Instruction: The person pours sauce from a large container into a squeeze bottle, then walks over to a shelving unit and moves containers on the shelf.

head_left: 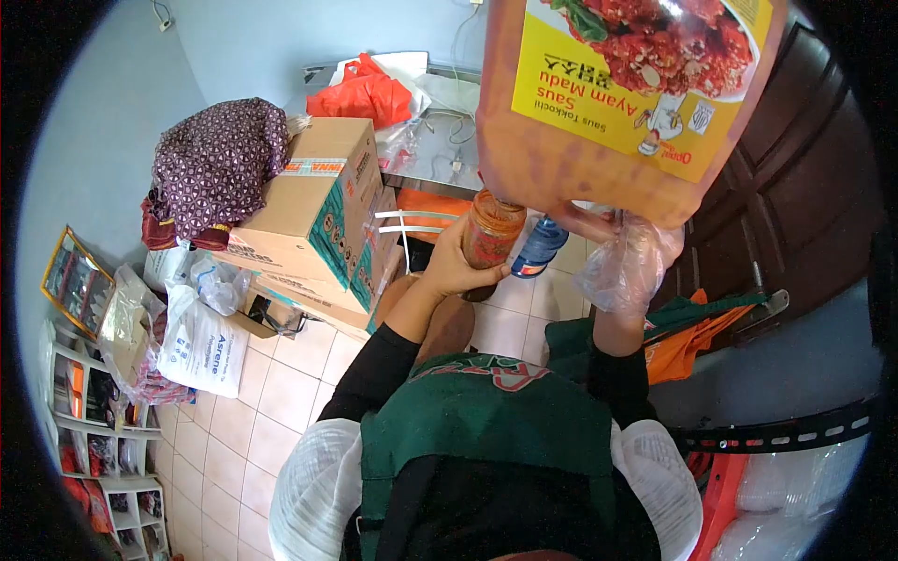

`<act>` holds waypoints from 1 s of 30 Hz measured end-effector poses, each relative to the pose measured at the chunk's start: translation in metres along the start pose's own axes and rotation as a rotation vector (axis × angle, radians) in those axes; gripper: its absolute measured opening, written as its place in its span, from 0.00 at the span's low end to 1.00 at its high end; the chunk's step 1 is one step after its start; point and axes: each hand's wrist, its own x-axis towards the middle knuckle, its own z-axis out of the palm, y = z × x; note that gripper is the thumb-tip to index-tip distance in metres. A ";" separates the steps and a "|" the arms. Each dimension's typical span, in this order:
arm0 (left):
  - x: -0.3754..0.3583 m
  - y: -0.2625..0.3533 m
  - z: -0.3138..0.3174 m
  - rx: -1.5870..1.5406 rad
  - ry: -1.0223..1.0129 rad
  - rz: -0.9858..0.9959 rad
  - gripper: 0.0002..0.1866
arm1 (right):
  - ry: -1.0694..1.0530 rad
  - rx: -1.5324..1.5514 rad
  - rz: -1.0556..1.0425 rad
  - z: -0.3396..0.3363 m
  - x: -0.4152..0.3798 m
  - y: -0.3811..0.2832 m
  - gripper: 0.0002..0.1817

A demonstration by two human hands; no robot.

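Note:
My left hand [456, 265] is wrapped around a clear jar [496, 229] streaked with reddish-orange sauce. Over the jar is a large jug of orange sauce [580, 154], its yellow label upside down and marked "Saus Ayam Madu". The jug's lower left end meets the jar's opening, though the exact contact is hard to see. My right hand [636, 260], in a clear plastic glove, grips the jug's underside; some fingers are hidden behind it. Between my hands a blue-labelled bottle [540, 246] shows beyond the jar.
Cardboard boxes [309, 201] topped with patterned purple cloth [220, 159] stand at left. A metal table [426, 154] bears a red bag [360, 93]. White plastic bags [201, 346] and a shelf [98, 411] are lower left. A dark door [795, 168] stands at right.

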 end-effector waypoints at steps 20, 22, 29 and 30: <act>-0.004 -0.001 -0.006 0.005 0.016 -0.034 0.39 | -0.012 -0.136 -0.076 0.016 -0.009 0.003 0.12; -0.004 0.000 -0.008 0.001 0.009 -0.059 0.39 | -0.016 -0.096 -0.065 0.009 -0.005 0.003 0.16; -0.006 -0.008 -0.010 0.001 0.024 -0.076 0.40 | -0.095 -0.013 -0.076 0.001 -0.015 0.021 0.18; -0.006 -0.008 -0.010 0.031 0.024 -0.059 0.40 | -0.088 -0.041 -0.060 0.000 -0.013 0.020 0.18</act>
